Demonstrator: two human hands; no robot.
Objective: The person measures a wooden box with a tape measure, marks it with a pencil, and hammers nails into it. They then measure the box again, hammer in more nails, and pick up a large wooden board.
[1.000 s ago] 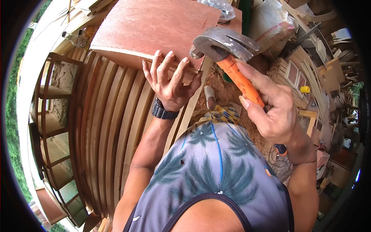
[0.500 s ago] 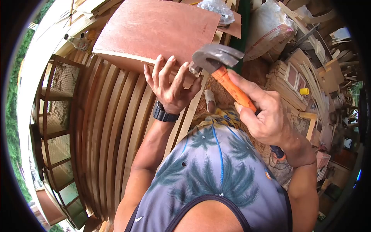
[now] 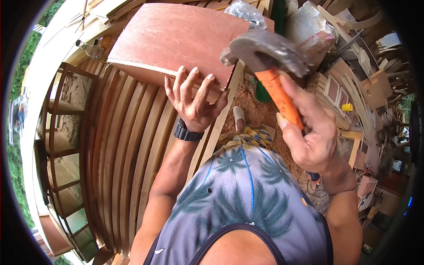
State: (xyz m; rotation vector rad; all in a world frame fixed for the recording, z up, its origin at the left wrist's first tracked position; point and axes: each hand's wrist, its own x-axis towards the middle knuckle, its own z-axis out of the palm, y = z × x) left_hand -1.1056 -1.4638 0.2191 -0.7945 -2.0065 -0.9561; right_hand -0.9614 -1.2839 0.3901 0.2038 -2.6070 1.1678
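Observation:
A reddish plywood box [image 3: 176,37] lies at the upper middle, its near edge toward me. My left hand [image 3: 193,99], with a black watch at the wrist, rests its spread fingers on that near edge; the thumb points to the box's right corner. Whether something small sits between thumb and fingers is too small to tell. My right hand [image 3: 309,126] is wrapped round the orange handle of a claw hammer [image 3: 279,95]. The hammer's metal head is raised to the right of the box corner, apart from it and slightly blurred.
Long wooden boards [image 3: 128,145] lie side by side under the box. Mesh-panelled frames [image 3: 68,128] stand at the left. A glass bottle [image 3: 90,49] is beside the box. A clear plastic bag [image 3: 247,13] and a white sack [image 3: 311,28] lie beyond; wood pieces fill the right.
The hammer in my right hand has moved right and away from the box corner. My left hand stays nearly in place on the box edge.

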